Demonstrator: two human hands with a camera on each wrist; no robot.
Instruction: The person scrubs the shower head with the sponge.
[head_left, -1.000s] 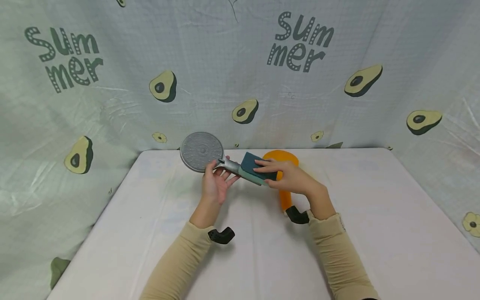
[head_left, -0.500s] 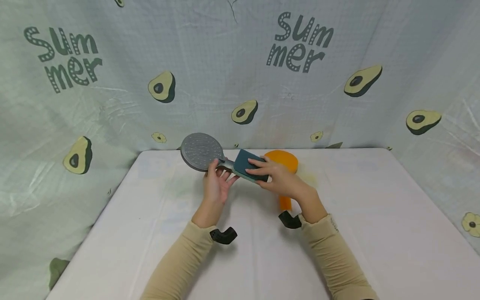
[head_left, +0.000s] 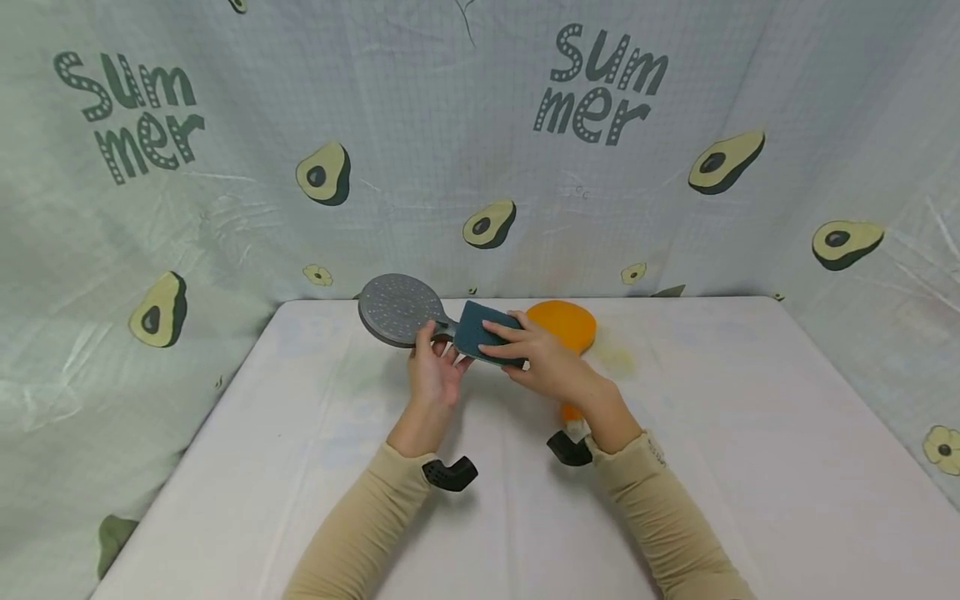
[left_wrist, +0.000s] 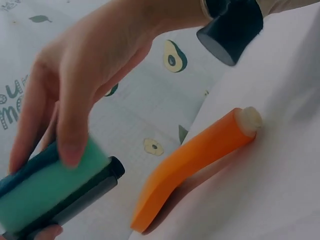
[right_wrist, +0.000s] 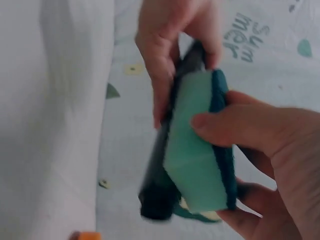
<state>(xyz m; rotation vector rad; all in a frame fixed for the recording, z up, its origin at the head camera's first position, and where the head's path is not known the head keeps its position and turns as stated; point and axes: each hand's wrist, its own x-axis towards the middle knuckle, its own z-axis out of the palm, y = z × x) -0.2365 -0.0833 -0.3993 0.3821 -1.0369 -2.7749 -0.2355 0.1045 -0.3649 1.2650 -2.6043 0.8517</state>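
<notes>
My left hand (head_left: 435,375) holds a grey shower head (head_left: 400,308) at the neck, between thumb and fingers, above the table. Its round, dotted face points up. My right hand (head_left: 551,358) grips a sponge (head_left: 480,329) with a dark teal scouring side and a light green foam side. The foam (right_wrist: 192,140) lies along the shower head's dark handle (right_wrist: 157,192), as the right wrist view shows. In the left wrist view the handle's threaded black end (left_wrist: 117,167) sticks out past the sponge. From the head view, sponge and right hand hide most of the handle.
Behind my right hand, an orange shower-head-shaped piece (head_left: 562,321) lies on the white table (head_left: 720,433); its handle (left_wrist: 190,155) ends in a pale stub (left_wrist: 249,119). A printed curtain (head_left: 420,125) hangs behind the table. Black camera mounts (head_left: 450,473) jut from both wrists.
My right hand has slid the sponge left along the handle, towards the round head. The shower head's face has tipped flatter and sits slightly lower. My left hand keeps its hold.
</notes>
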